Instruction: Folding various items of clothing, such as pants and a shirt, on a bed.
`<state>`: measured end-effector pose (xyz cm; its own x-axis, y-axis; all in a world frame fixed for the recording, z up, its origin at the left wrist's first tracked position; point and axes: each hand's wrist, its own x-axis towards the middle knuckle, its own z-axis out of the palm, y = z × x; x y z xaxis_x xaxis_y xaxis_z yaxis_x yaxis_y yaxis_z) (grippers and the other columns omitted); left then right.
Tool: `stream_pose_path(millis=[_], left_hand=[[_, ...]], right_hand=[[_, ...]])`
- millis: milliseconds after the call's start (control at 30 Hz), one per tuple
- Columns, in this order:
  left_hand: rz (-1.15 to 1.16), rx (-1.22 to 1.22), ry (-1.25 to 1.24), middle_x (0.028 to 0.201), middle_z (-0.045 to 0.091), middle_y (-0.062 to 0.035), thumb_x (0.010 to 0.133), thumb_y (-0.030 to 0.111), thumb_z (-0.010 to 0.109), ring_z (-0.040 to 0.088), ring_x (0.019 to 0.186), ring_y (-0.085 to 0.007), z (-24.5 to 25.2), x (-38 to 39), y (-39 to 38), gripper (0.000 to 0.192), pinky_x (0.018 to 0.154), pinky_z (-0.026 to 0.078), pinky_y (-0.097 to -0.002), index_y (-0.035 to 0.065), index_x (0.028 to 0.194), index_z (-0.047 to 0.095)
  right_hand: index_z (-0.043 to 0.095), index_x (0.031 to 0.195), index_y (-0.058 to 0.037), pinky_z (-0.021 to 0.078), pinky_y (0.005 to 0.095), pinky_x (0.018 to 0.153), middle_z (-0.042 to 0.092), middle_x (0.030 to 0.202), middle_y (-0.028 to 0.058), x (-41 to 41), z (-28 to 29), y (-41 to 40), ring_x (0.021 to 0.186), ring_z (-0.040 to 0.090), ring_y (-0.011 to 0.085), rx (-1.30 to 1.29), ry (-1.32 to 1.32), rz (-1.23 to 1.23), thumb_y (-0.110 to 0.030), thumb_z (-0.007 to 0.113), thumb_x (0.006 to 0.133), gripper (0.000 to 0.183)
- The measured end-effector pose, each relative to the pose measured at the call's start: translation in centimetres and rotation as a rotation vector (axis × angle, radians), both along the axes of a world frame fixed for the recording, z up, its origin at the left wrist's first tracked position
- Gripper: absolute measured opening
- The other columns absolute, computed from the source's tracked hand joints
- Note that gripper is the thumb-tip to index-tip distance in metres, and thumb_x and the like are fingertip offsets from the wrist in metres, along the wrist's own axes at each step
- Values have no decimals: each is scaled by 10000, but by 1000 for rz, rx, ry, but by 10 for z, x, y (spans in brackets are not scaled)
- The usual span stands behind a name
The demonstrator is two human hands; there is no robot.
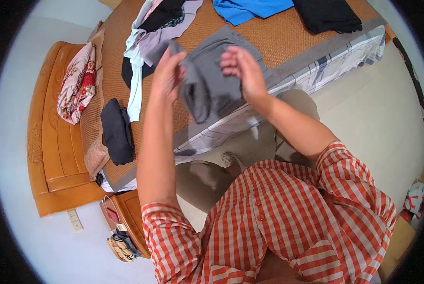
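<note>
Grey cloth trousers (219, 81) lie partly on the woven bed mat (283, 42) near the bed's edge. My left hand (168, 74) grips a lifted, blurred part of the grey garment, which hangs down in a loop beside the fingers. My right hand (243, 69) is held over the garment's right part, fingers apart and slightly curled, with nothing seen in it. Beyond my left hand lies a loose heap with a mauve garment (173, 32), a pale mint garment (136, 71) and black pieces.
A folded dark garment (117, 131) lies at the left, near a floral bundle (80, 85) by the wooden headboard (56, 142). Blue cloth (251, 9) and folded black clothing (327, 16) lie at the far side. A wooden nightstand (130, 216) stands at the lower left.
</note>
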<state>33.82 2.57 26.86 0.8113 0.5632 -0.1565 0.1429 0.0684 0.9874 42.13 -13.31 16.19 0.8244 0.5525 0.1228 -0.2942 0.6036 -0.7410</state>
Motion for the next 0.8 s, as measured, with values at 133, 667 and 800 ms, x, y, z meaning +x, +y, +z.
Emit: stream_pose_path(millis=[133, 667, 800], left_hand=[[-254, -76, 15, 1059, 568, -97, 773, 222, 684, 578, 791, -144, -27, 68, -47, 828, 689, 455, -276, 9, 1403, 192], [-466, 1394, 121, 1326, 406, -173, 780, 185, 612, 340, 1265, -351, -104, -68, -68, 444, 1052, 229, -486, 79, 1201, 518], [-12, 1265, 127, 1288, 463, -178, 782, 159, 580, 415, 1196, -339, -134, -146, 23, 372, 1012, 292, -458, 44, 1135, 559]], right_hand=[[514, 1130, -4, 403, 284, 884, 556, 1088, 98, 39, 12, -17, 986, 528, 162, -27, -91, -294, -275, 394, 961, 341], [609, 1063, -99, 221, 459, 1065, 511, 1255, 86, 42, -29, -27, 1247, 397, 241, -922, -1366, -363, -252, 556, 834, 281], [622, 1012, -71, 354, 409, 975, 556, 1151, 108, 61, -35, -17, 1117, 496, 253, -636, -1014, -454, -125, 570, 794, 231]])
